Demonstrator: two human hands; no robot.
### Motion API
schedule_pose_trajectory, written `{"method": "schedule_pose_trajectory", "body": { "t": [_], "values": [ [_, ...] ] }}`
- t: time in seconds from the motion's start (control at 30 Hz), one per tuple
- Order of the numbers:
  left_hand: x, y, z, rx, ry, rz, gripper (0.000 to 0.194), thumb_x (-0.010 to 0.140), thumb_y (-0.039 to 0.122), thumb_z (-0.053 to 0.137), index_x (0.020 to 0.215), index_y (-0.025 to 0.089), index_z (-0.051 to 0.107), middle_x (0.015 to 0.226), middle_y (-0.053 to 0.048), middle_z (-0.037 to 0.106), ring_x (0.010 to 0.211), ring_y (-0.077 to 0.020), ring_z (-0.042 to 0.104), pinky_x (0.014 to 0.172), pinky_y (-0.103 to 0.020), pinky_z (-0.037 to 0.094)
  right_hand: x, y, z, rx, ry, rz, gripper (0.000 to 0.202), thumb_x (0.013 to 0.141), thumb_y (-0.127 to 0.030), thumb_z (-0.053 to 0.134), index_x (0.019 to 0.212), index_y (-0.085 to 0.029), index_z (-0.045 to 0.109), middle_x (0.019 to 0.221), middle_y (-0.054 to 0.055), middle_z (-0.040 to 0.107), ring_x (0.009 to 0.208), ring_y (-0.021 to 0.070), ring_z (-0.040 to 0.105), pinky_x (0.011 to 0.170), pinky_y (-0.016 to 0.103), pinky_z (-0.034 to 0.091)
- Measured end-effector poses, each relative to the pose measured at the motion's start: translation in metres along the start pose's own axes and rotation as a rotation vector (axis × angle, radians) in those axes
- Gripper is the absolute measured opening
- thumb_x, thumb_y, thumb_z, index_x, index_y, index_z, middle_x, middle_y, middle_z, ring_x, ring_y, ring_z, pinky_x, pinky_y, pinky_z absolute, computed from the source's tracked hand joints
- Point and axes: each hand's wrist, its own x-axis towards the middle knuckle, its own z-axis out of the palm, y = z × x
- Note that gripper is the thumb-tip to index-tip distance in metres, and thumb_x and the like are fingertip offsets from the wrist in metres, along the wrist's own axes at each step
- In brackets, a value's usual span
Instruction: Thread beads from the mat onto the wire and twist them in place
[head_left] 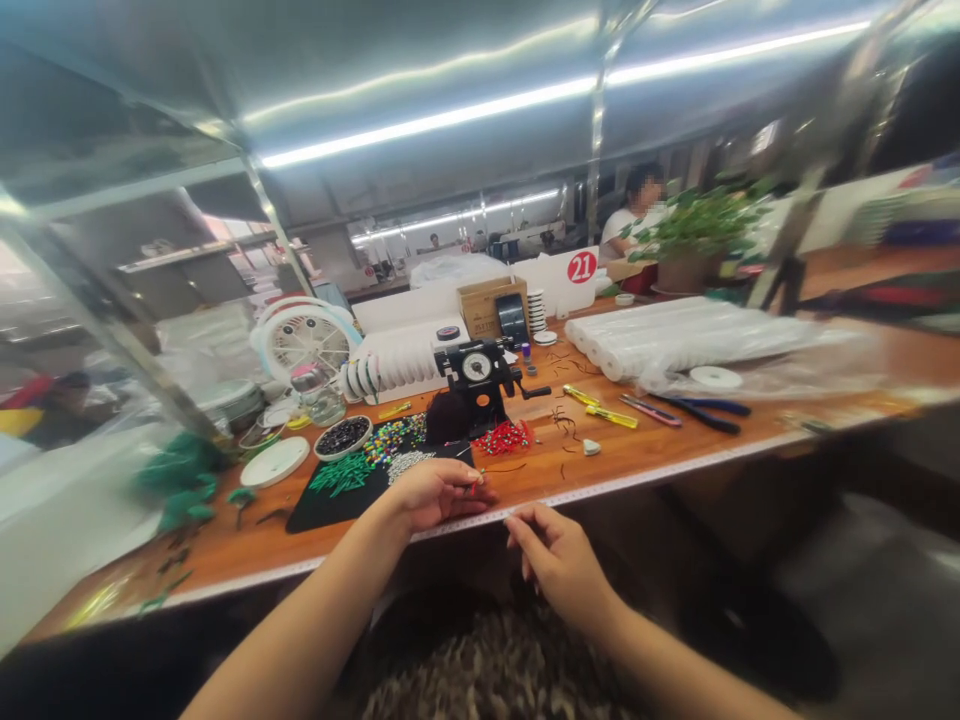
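Note:
My left hand (435,492) is above the front edge of the table, thumb and forefinger pinched on a small red piece (473,487). Its other fingers stretch out below. Just off the edge, my right hand (553,545) has its thumb and fingertips pressed together; whatever they hold is too small to make out. Beyond my left hand, a black mat (304,512) carries green pieces (341,476), multicoloured beads (386,442) and silvery pieces (409,464). A heap of red pieces (504,437) lies by a black hand-cranked device with a round dial (477,368).
A dish of black beads (343,438) and a white lid (275,462) are at the left. Yellow cutters (611,416), pliers (705,412) and white wrapped rolls (675,335) lie to the right. A measuring tape (600,492) lines the edge. A person (634,220) sits beyond a plant (694,235).

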Motion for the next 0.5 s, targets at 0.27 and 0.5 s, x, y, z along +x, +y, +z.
{"method": "schedule_pose_trajectory", "body": {
  "t": [0.27,0.5],
  "values": [
    [-0.001,-0.006,0.006,0.112,0.029,0.112,0.02,0.057,0.017,0.077,0.064,0.01,0.06,0.065,-0.009,0.065,0.067,-0.0194,0.063,0.067,-0.028,0.047,0.013,-0.007,-0.008,-0.098,0.077,-0.096,0.029,0.083,-0.045,0.048,0.078,-0.018,0.057,0.052,-0.002,0.053,0.039,0.0106,0.047,0.043,0.022,0.038],
    [-0.009,0.003,0.012,0.162,-0.021,0.12,0.023,0.055,0.022,0.078,0.066,0.012,0.06,0.069,-0.008,0.063,0.066,-0.018,0.06,0.067,-0.032,0.047,0.047,-0.015,-0.011,-0.119,0.054,-0.187,0.028,0.084,-0.036,0.045,0.095,-0.015,0.058,0.078,0.008,0.064,0.047,0.0127,0.054,0.049,0.026,0.043]
  ]
}}
